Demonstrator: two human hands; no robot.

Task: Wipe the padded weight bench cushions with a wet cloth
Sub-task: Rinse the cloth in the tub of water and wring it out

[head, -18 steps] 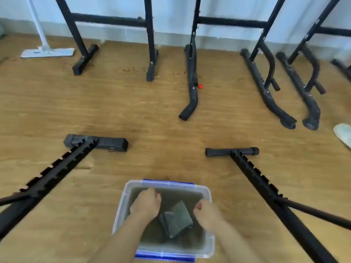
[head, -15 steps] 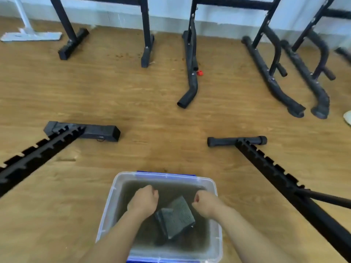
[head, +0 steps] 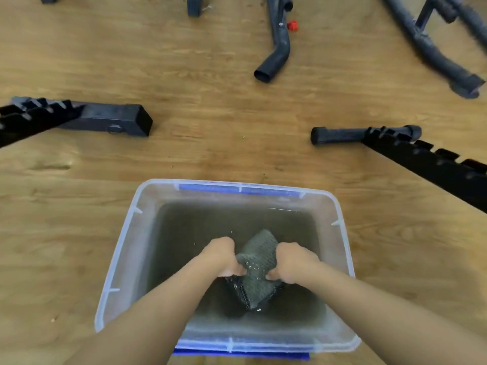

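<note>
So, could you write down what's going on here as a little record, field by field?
setting: wood floor, black frames lying on it
tub: clear plastic, blue trim, holds murky water
cloth: grey, wet, bunched up inside the tub
left hand: grips the cloth's left side
right hand: grips the cloth's right side
stage: cloth being wetted or wrung, probably; no wiping yet

Person's body as seen from the head camera: left hand (head: 224,255) and right hand (head: 295,262), both bare. The left forearm (head: 163,306) and right forearm (head: 369,299) are likewise uncovered down to the lower edge of the view, their outlines slightly blurred.
</note>
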